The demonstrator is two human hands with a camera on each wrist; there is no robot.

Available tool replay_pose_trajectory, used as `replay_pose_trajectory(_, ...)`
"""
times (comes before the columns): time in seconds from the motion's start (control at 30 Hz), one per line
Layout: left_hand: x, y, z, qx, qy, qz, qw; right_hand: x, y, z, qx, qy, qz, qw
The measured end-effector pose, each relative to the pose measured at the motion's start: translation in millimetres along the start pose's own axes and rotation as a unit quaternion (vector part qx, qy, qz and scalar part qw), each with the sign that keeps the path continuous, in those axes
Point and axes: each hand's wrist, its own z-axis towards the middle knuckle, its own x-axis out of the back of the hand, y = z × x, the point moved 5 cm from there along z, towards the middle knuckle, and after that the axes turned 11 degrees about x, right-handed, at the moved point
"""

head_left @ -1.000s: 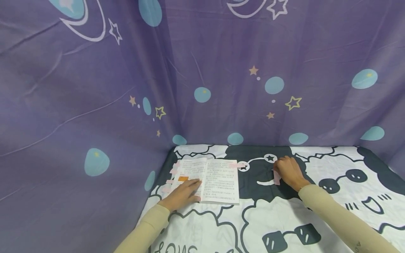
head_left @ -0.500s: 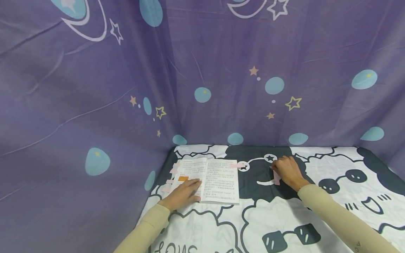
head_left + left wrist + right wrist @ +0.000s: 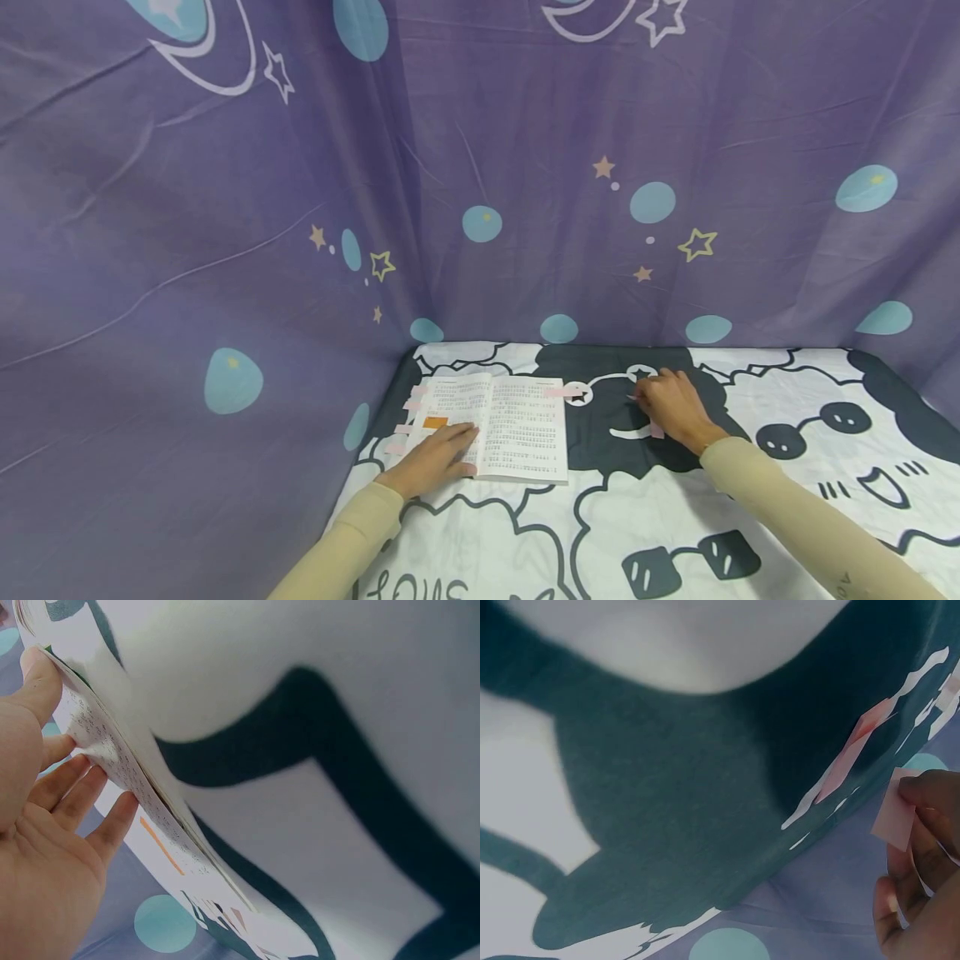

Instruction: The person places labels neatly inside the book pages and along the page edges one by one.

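Purple fabric forms a curtain (image 3: 525,125) behind and to the left of the bench in the head view, its two sides meeting in a shadowed fold; crescents, stars and pale blue ovals are printed across it. A black-and-white cloth (image 3: 480,542) covers the bench, patterned with wavy, cloud-like outlines, sunglasses and some dark lettering by the near edge. On its far left part lies an open book (image 3: 525,454), with pink tabs (image 3: 403,430) jutting from its left edge, one more tab (image 3: 562,392) crossing its right edge and an orange patch (image 3: 435,422) on the left page. The left hand (image 3: 431,460) rests on that page, fingers extended and relaxed. Right of the book, over a black area, the right hand (image 3: 677,407) is partly curled, a pink strip (image 3: 657,432) on the cloth just beside it.

From the left wrist, the fingers lie loosely spread against the printed page, the thumb at the book's edge; the cloth's thick dark lines fill the foreground, slightly blurred.

From the right wrist, thumb and forefinger pinch a small pink slip (image 3: 892,814), apart from the pink strip lying on the dark cloth. The curtain shows beyond.
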Motion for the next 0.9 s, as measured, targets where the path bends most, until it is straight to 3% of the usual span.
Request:
replay_pose_trajectory(0.5, -0.5, -0.7, -0.4, -0.006, 0.003, -0.002, 1.0, -8.8, -20, 16, 0.033, 0.006, -0.008, 0.999)
replay_pose_trajectory(0.9, -2.0, -2.0, 0.6, -0.006, 0.005, 0.007, 0.9999, -16.4, -39, 30, 0.063, 0.035, -0.001, 0.997)
